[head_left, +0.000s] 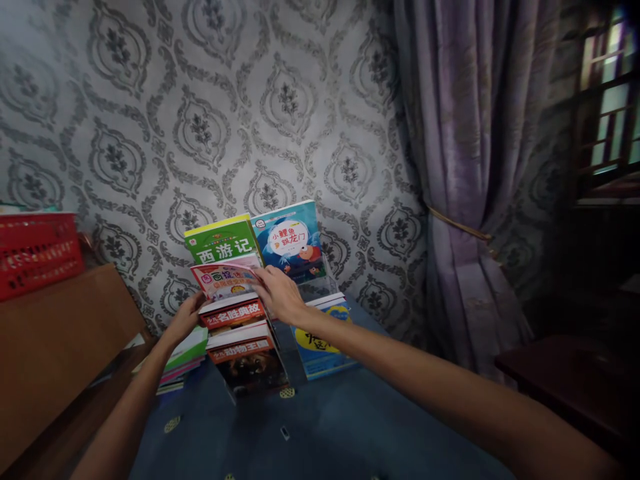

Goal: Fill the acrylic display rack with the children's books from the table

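Note:
Both my hands grip a pink picture book (pixel 225 280) by its two sides, in the left column of a tiered book stand. My left hand (pixel 187 313) has its fingers at the book's left edge, and my right hand (pixel 280 293) closes on its right edge. Behind it stands a green book (pixel 220 243). In front are a red-brown book (pixel 234 316) and, lowest, a book with a dark animal cover (pixel 247 367). To the right stand a blue book with a fish-like picture (pixel 293 243) and a blue-and-yellow book (pixel 323 357), partly behind my right forearm.
A stack of books or papers (pixel 183 363) lies left of the stand on the dark blue tabletop (pixel 320 427). A cardboard box (pixel 65 347) with a red basket (pixel 37 257) stands at far left. Wallpaper and a tied purple curtain (pixel 465 167) are behind; a dark red surface (pixel 560 360) is at right.

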### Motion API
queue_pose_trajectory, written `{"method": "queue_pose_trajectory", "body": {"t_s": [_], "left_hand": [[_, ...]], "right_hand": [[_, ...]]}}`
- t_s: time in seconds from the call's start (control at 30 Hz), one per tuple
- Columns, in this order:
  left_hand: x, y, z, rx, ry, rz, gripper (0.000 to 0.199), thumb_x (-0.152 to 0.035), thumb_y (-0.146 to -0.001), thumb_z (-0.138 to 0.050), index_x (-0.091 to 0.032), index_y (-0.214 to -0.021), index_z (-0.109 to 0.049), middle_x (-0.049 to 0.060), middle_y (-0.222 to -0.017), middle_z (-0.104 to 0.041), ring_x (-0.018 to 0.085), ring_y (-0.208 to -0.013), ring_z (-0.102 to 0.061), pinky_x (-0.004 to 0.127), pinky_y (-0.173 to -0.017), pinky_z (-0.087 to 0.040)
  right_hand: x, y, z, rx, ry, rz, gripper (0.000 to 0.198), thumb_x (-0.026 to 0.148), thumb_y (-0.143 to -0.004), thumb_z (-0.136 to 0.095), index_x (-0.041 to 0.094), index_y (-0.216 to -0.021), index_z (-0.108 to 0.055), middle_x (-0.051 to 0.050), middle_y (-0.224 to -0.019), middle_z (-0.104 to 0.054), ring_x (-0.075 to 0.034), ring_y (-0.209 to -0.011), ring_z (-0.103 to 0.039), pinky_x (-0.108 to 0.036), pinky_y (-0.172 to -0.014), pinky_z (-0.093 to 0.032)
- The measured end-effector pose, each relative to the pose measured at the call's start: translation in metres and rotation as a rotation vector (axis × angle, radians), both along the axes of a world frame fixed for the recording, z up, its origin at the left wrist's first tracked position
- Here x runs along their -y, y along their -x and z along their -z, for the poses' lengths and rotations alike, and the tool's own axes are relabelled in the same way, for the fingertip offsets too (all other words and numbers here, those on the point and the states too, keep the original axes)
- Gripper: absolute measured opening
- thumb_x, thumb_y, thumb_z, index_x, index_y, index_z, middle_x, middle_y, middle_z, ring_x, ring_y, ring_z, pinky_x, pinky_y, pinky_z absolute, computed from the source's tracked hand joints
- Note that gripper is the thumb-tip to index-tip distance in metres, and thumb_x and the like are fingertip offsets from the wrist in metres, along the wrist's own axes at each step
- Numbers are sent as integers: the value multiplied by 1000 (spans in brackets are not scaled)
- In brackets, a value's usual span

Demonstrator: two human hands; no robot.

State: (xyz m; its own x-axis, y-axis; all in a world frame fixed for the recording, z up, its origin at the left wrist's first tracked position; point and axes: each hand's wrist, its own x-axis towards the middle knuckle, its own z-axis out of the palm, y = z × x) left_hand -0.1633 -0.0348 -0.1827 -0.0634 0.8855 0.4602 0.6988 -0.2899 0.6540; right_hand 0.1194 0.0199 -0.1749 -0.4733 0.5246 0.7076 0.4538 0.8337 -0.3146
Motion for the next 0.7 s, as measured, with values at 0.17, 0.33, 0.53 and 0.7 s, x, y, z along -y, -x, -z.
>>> {"method": "queue_pose_trajectory", "body": {"t_s": [0.17, 0.33, 0.53, 0.7], "left_hand": [[3, 2, -1, 8, 103, -12, 43, -31, -63, -59, -16, -103, -64, 6, -90, -74, 24, -76, -67, 33, -62, -55], [-1, 6, -2, 9, 128, -14, 41, -36, -61, -60, -16, -96, -65, 1, -72, -69, 19, -59, -59, 29, -54, -50], [-8, 11, 1, 12, 67, -62, 39, -49, -66, -65, -16, -86, -68, 3, -67, -70, 22, -60, -60, 33, -57, -52], [-11, 14, 4, 19, 59, -56, 40, -53, -66, -68, -17, -83, -67, 3, -66, -69, 23, -65, -62, 34, -63, -54]], "right_hand": [[-22, -3, -25, 46, 143, -34, 13, 25, -97, -52, 22, -92, -63, 0, -81, -69, -18, -85, -66, -22, -69, -41], [-49, -15, -26, -132, 257, -185, 9, 18, -96, -50, 18, -93, -59, 3, -71, -64, -11, -64, -66, -18, -61, -46], [-79, -53, -18, -262, 372, -214, 6, 18, -92, -52, 18, -85, -54, 2, -70, -63, -13, -62, -69, -19, -55, -53], [-102, -88, -8, -370, 471, -209, 3, 19, -88, -55, 18, -91, -56, 2, -68, -65, -13, -58, -69, -19, -51, -55]]}}
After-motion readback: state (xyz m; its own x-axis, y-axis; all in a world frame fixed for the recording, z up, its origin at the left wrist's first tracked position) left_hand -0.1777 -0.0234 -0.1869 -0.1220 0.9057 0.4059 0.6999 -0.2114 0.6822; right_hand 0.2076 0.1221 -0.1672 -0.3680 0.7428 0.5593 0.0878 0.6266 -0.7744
